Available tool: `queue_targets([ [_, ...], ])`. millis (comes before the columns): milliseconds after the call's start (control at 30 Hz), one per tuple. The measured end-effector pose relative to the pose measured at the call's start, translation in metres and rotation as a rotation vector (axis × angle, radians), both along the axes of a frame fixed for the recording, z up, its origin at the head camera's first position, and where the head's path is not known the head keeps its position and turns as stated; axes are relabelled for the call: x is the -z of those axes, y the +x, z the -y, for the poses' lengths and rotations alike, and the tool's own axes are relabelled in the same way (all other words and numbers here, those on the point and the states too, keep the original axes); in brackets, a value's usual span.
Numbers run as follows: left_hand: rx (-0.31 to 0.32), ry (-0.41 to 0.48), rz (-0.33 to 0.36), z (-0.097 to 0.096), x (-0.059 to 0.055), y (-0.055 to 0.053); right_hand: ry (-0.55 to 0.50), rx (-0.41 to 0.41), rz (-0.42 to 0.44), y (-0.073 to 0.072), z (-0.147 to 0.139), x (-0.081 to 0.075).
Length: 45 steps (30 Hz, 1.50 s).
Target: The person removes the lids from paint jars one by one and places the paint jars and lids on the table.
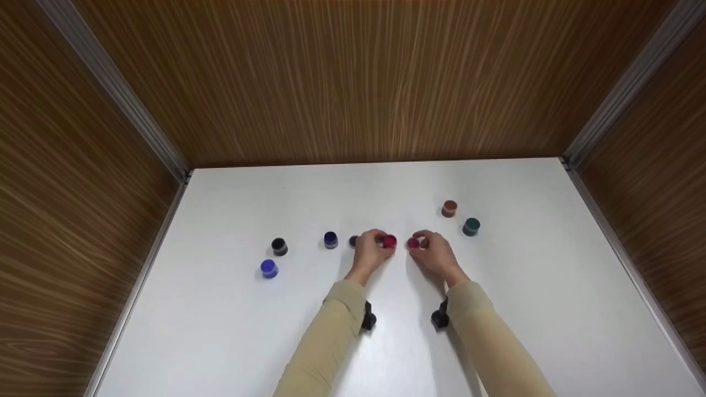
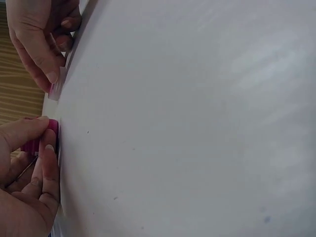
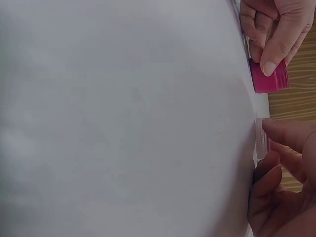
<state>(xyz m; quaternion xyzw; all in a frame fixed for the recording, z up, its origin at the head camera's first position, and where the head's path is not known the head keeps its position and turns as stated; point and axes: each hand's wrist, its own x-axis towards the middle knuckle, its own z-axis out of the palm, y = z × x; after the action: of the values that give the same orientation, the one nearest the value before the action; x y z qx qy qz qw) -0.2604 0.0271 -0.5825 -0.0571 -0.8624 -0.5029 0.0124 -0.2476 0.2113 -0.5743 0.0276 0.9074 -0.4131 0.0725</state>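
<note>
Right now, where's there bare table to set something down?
The white table is bare right of the green jar and right sleeve, and in front of the violet jar, left of the left sleeve. Mid-table is crowded: the left hand, beside a dark piece, holds a magenta container close to the right hand and its pinkish piece.

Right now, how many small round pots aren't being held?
5: violet-blue pot, black pot, navy pot at left; brown pot, green pot at right. A dark round object, partly hidden by the left hand, may be another.
</note>
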Motion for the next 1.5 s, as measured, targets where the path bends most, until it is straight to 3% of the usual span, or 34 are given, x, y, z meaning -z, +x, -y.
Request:
queue_targets([
  [100, 0.001, 0.003, 0.016, 0.0, 0.0, 0.0, -0.015, 0.002, 0.02, -0.001, -0.001, 0.001],
  [367, 0.053, 0.106, 0.149, 0.004, -0.002, 0.003, -0.101, -0.002, 0.04, 0.003, -0.01, 0.002],
  [600, 0.089, 0.169, 0.21, 0.013, -0.005, 0.012, -0.271, -0.017, 0.082, 0.012, -0.02, -0.002],
  [833, 0.101, 0.203, 0.148, 0.019, -0.016, 0.021, -0.33, -0.012, 0.102, 0.022, -0.032, -0.003],
  [1133, 0.112, 0.239, 0.06, 0.027, -0.026, 0.037, -0.33, 0.036, 0.084, 0.03, -0.055, -0.005],
  [1500, 0.164, 0.276, 0.052, 0.029, -0.027, 0.059, -0.345, 0.123, 0.069, 0.036, -0.084, -0.012],
])
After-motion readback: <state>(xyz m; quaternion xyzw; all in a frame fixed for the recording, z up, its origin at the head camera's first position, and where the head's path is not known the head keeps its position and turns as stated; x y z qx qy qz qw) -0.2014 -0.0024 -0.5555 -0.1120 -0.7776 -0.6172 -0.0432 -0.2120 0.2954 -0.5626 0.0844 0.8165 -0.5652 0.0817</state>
